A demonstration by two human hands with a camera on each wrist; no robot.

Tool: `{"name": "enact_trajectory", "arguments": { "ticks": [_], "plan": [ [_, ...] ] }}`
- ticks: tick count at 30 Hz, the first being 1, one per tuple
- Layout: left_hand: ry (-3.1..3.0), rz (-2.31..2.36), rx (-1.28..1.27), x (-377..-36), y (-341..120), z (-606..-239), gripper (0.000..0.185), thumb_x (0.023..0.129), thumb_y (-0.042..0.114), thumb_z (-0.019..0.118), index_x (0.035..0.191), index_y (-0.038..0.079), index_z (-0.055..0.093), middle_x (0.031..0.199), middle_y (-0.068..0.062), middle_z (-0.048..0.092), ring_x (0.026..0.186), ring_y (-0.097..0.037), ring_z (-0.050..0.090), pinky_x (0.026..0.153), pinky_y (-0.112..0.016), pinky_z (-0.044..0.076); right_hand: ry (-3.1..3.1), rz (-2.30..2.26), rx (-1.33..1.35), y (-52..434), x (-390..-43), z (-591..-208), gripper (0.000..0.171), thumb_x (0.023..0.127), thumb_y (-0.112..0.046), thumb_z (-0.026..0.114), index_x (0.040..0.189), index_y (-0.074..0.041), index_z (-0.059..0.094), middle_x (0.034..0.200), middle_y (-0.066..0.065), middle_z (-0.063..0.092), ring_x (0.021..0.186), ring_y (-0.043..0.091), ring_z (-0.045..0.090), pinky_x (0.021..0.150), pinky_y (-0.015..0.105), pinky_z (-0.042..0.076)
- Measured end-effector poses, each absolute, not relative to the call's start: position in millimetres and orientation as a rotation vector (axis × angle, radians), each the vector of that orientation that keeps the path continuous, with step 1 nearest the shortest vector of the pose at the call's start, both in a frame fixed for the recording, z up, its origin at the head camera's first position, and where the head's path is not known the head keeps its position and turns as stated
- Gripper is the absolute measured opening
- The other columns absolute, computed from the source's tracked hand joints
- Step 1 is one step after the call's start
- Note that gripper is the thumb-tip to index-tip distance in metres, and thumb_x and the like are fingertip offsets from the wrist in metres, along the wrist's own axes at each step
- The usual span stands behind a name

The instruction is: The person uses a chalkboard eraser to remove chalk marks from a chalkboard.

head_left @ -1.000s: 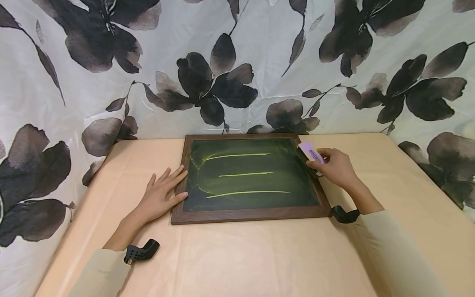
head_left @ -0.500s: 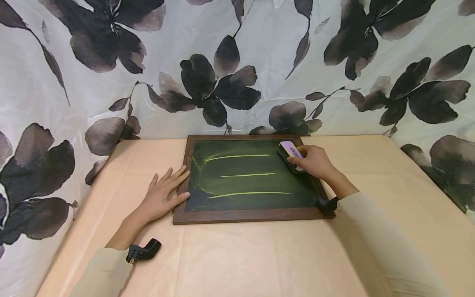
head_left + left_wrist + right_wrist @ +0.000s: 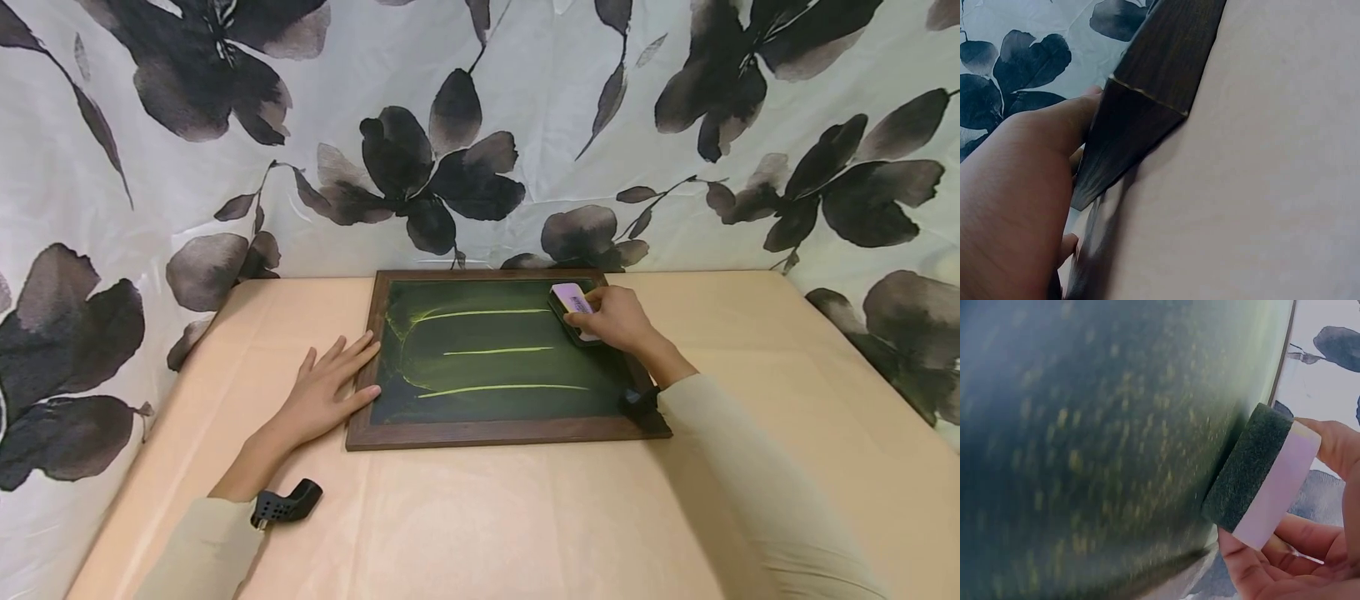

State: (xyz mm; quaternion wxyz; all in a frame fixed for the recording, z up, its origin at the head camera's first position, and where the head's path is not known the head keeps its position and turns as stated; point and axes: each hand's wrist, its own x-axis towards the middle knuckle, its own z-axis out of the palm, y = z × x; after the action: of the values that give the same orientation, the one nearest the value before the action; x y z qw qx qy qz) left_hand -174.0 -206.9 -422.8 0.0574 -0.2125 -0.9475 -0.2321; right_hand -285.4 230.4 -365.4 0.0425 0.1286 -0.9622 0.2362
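Observation:
A chalkboard (image 3: 495,371) in a dark wooden frame lies on the table, with three yellow chalk lines and faint smudges toward its left. My right hand (image 3: 618,321) grips a chalkboard eraser (image 3: 572,298) over the board's upper right, at the right end of the top line. Seen from the right wrist, the eraser (image 3: 1263,475) has a dark felt side facing the board and a pale purple back between thumb and fingers. My left hand (image 3: 322,400) lies spread, its fingertips on the frame's left edge. In the left wrist view the frame's corner (image 3: 1147,94) rises beside the hand.
The table's peach-coloured cover (image 3: 480,525) extends around the board. Behind it hangs a white curtain (image 3: 562,108) with dark flowers. Each wrist wears a black camera mount, such as the left one (image 3: 288,504).
My right hand has carried the eraser leftward from the frame's right edge onto the board, reaching the top line's right end. My left hand stays in place at the frame.

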Motion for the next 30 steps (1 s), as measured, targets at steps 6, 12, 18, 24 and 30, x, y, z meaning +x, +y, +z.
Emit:
{"name": "enact_trajectory", "arguments": {
  "ticks": [6, 12, 18, 24, 30],
  "plan": [
    [-2.875, -0.691, -0.648, -173.9, -207.5, -423.1, 0.067, 0.094, 0.048, 0.055, 0.150, 0.017, 0.035, 0.157, -0.004, 0.022, 0.142, -0.040, 0.014, 0.106, -0.068, -0.001, -2.935, 0.788, 0.369, 226.7, -285.5, -367.5, 0.047, 0.083, -0.028, 0.072, 0.107, 0.012, 0.067, 0.091, 0.022, 0.067, 0.079, 0.032, 0.060, 0.063, 0.039, 0.048],
    [-2.866, -0.694, -0.644, -171.5, -207.3, -421.5, 0.066, 0.094, 0.046, 0.056, 0.150, 0.016, 0.036, 0.157, -0.005, 0.024, 0.142, -0.040, 0.015, 0.105, -0.068, 0.000, -2.943, 0.826, 0.388, 218.0, -288.5, -369.8, 0.048, 0.083, -0.028, 0.072, 0.111, 0.011, 0.066, 0.093, 0.022, 0.067, 0.079, 0.031, 0.060, 0.064, 0.039, 0.048],
    [-2.870, -0.698, -0.648, -171.9, -207.1, -422.4, 0.067, 0.094, 0.047, 0.055, 0.150, 0.016, 0.036, 0.157, -0.004, 0.023, 0.142, -0.040, 0.014, 0.105, -0.068, 0.000, -2.922, 0.792, 0.436, 199.7, -288.5, -369.0, 0.048, 0.082, -0.028, 0.072, 0.109, 0.011, 0.066, 0.092, 0.022, 0.067, 0.076, 0.030, 0.060, 0.065, 0.039, 0.048],
    [-2.864, -0.705, -0.653, -171.7, -208.1, -423.0, 0.067, 0.094, 0.047, 0.056, 0.150, 0.016, 0.036, 0.157, -0.004, 0.023, 0.142, -0.040, 0.015, 0.105, -0.068, 0.000, -2.917, 0.809, 0.475, 174.7, -287.5, -367.8, 0.043, 0.082, -0.029, 0.073, 0.105, 0.008, 0.069, 0.086, 0.017, 0.067, 0.071, 0.026, 0.060, 0.058, 0.034, 0.046],
    [-2.856, -0.706, -0.665, -171.1, -208.5, -422.6, 0.066, 0.094, 0.047, 0.056, 0.150, 0.016, 0.037, 0.157, -0.005, 0.024, 0.142, -0.040, 0.015, 0.105, -0.068, 0.000, -2.926, 0.819, 0.517, 150.8, -286.4, -366.3, 0.038, 0.083, -0.027, 0.073, 0.099, 0.006, 0.070, 0.076, 0.013, 0.066, 0.061, 0.021, 0.060, 0.052, 0.031, 0.047]
  ]
}}
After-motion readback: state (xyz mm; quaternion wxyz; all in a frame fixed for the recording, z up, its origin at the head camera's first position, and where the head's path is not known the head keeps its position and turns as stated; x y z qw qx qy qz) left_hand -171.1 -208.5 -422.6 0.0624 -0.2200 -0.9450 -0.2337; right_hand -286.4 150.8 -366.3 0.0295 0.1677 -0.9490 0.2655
